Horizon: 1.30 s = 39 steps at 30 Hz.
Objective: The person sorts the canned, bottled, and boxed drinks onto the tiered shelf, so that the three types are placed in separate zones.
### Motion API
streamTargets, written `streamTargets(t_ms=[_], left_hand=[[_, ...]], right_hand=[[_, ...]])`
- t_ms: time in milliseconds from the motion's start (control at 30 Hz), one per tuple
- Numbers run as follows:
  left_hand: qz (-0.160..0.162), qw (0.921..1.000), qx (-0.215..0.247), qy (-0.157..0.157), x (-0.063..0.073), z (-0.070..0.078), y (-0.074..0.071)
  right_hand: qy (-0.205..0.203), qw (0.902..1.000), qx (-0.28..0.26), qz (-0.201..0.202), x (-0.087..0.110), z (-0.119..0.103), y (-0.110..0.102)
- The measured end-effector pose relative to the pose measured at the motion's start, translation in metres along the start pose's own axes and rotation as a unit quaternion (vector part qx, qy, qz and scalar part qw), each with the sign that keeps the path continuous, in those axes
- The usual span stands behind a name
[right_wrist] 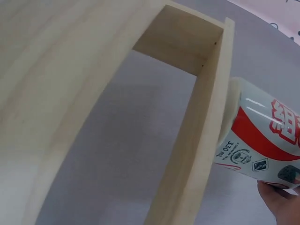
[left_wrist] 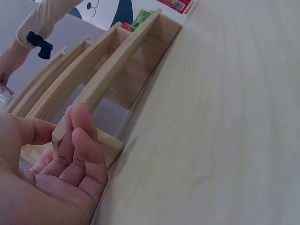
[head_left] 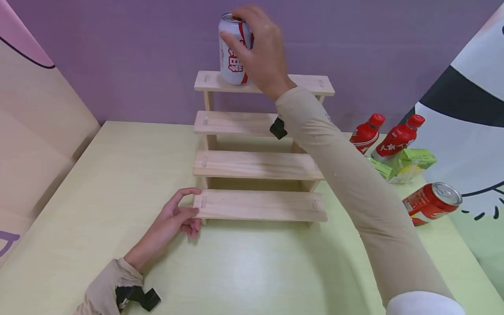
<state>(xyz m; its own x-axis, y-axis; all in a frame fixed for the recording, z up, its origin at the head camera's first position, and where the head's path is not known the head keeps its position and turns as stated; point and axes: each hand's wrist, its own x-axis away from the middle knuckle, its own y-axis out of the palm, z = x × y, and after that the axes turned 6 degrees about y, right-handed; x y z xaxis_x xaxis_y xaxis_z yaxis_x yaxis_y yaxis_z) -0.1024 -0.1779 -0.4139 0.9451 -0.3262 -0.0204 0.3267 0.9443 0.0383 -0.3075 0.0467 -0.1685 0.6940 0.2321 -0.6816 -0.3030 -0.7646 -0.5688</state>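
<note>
A four-tier wooden display rack [head_left: 257, 164] stands on the table. At its top board, my right hand [head_left: 264, 52] grips a white can [head_left: 232, 52] with red lettering, thumb at the front and fingers over the upper rim. The can is upright, its base at the left part of that board; in the right wrist view, the can [right_wrist: 262, 136] shows a red band. Lower down, my left hand [head_left: 173, 221] pinches the left end of the bottom board. In the left wrist view, thumb and fingers of the left hand [left_wrist: 61, 164] lie on either side of that end.
To the right of the rack are two red-capped bottles [head_left: 397, 138], green cartons [head_left: 413, 159] and a red can [head_left: 433, 203], partly behind my right forearm. A purple backdrop [head_left: 149, 65] rises behind the rack. The pale table [head_left: 244, 267] extends in front.
</note>
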Motion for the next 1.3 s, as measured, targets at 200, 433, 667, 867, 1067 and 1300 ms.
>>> streamTargets(t_ms=[200, 433, 667, 867, 1067, 1300], left_hand=[[0.001, 1.0, 0.005, 0.001, 0.001, -0.001, -0.005], [0.005, 1.0, 0.003, -0.001, 0.002, -0.001, -0.012], [0.003, 1.0, 0.006, 0.003, 0.003, -0.003, -0.013], [0.0, 1.0, 0.007, 0.004, 0.004, -0.004, -0.01], [0.005, 1.0, -0.004, -0.003, 0.004, -0.001, -0.012], [0.01, 0.9999, -0.008, -0.002, 0.005, -0.002, -0.016]], right_hand=[[0.022, 0.998, 0.051, -0.032, -0.004, -0.005, 0.006], [0.018, 0.9952, 0.073, -0.062, -0.008, -0.009, 0.01], [0.019, 0.9836, 0.172, -0.051, 0.003, -0.009, 0.015], [0.038, 0.984, 0.171, -0.03, 0.027, 0.0, 0.007], [0.053, 0.9871, 0.151, -0.01, 0.05, 0.005, -0.013], [0.006, 0.9901, 0.14, 0.012, 0.067, 0.009, -0.023]])
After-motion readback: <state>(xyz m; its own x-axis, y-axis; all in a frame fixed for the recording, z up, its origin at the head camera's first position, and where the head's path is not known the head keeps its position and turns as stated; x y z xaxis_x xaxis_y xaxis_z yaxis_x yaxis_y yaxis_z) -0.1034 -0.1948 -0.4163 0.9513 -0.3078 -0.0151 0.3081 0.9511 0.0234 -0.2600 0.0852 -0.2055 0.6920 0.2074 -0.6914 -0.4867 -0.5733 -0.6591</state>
